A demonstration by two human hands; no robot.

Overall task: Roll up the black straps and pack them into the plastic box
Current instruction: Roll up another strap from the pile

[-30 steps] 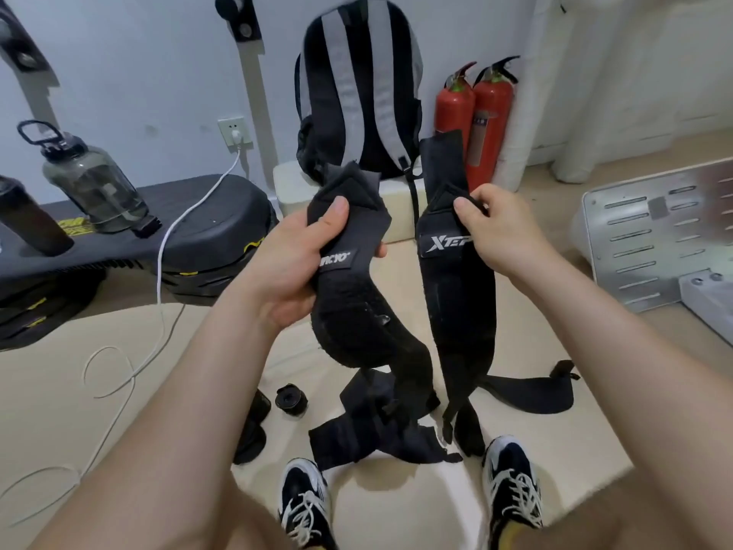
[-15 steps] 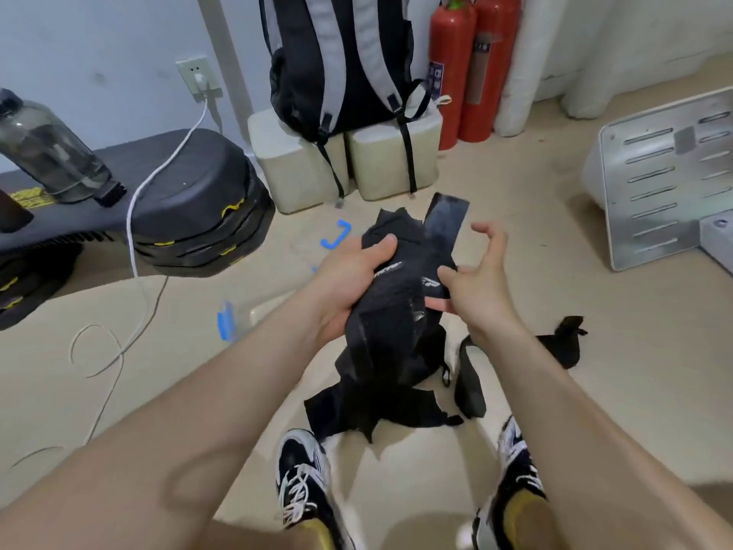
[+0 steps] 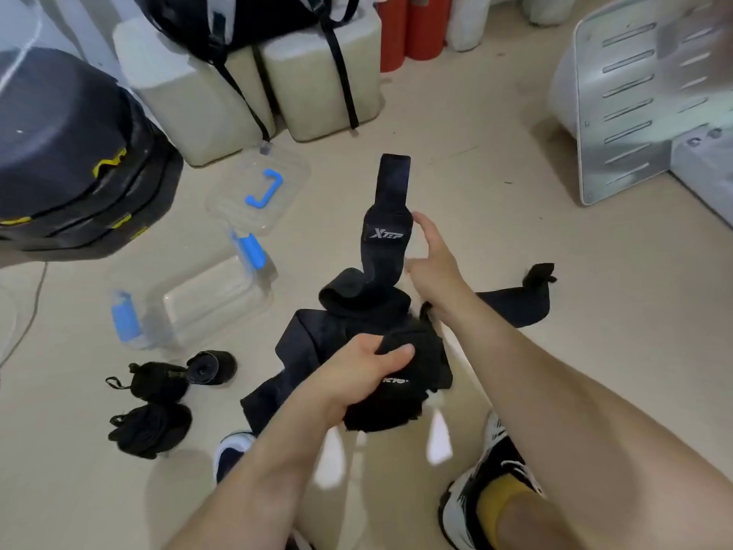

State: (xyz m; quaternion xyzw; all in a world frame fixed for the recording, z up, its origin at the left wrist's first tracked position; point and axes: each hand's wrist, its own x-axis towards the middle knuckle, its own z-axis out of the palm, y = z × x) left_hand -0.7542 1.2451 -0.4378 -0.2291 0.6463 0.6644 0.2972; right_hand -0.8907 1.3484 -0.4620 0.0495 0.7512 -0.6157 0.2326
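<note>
My left hand grips a bunched black strap low over the floor, thumb on top of the fabric. A second black strap with a white logo lies stretched out on the floor beyond it. Beside that strap is my right hand, fingers spread and holding nothing. More loose strap fabric trails to the right. Three rolled black straps lie on the floor to the left. The clear plastic box with blue clips stands left of the pile, its lid lying behind it.
A black stacked case stands at the left. Two pale blocks with a backpack on them are at the back, red extinguishers beside them. A perforated metal panel leans at the right. My shoes are below.
Both straps came down from chest height to the floor. My right hand let go of the logo strap, which now lies flat. The view tilted down, showing the box and rolled straps.
</note>
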